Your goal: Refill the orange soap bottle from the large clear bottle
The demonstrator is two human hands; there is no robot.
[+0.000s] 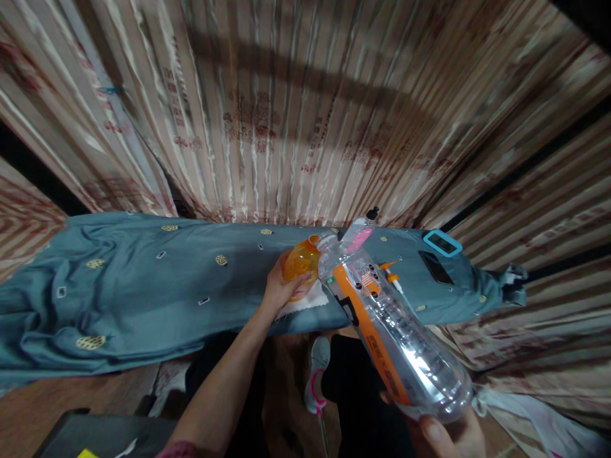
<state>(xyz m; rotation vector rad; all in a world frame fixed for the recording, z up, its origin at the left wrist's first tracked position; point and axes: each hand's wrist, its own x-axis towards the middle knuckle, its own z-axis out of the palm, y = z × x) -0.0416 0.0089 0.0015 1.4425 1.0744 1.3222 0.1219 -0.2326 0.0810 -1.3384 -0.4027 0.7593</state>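
My left hand (282, 283) is wrapped round a small orange see-through bottle (302, 259) over the cloth-covered table. With my right hand (443, 436) I grip the base end of a large clear plastic bottle (405, 337) with an orange and grey label. The large bottle is tilted, its neck meeting the mouth of the orange bottle. Whether liquid flows between them I cannot tell. Under the orange bottle lies a white cloth or tissue (305, 301). Behind the large bottle stands a clear bottle with a black cap and pink label (359, 235).
An orange pump top (392, 278) with a pale tube lies right of the large bottle. Further right are a dark phone (436, 267) and a blue-framed device (442, 242). A blue-grey patterned cloth (143, 299) covers the narrow table. Patterned curtains (286, 127) hang behind.
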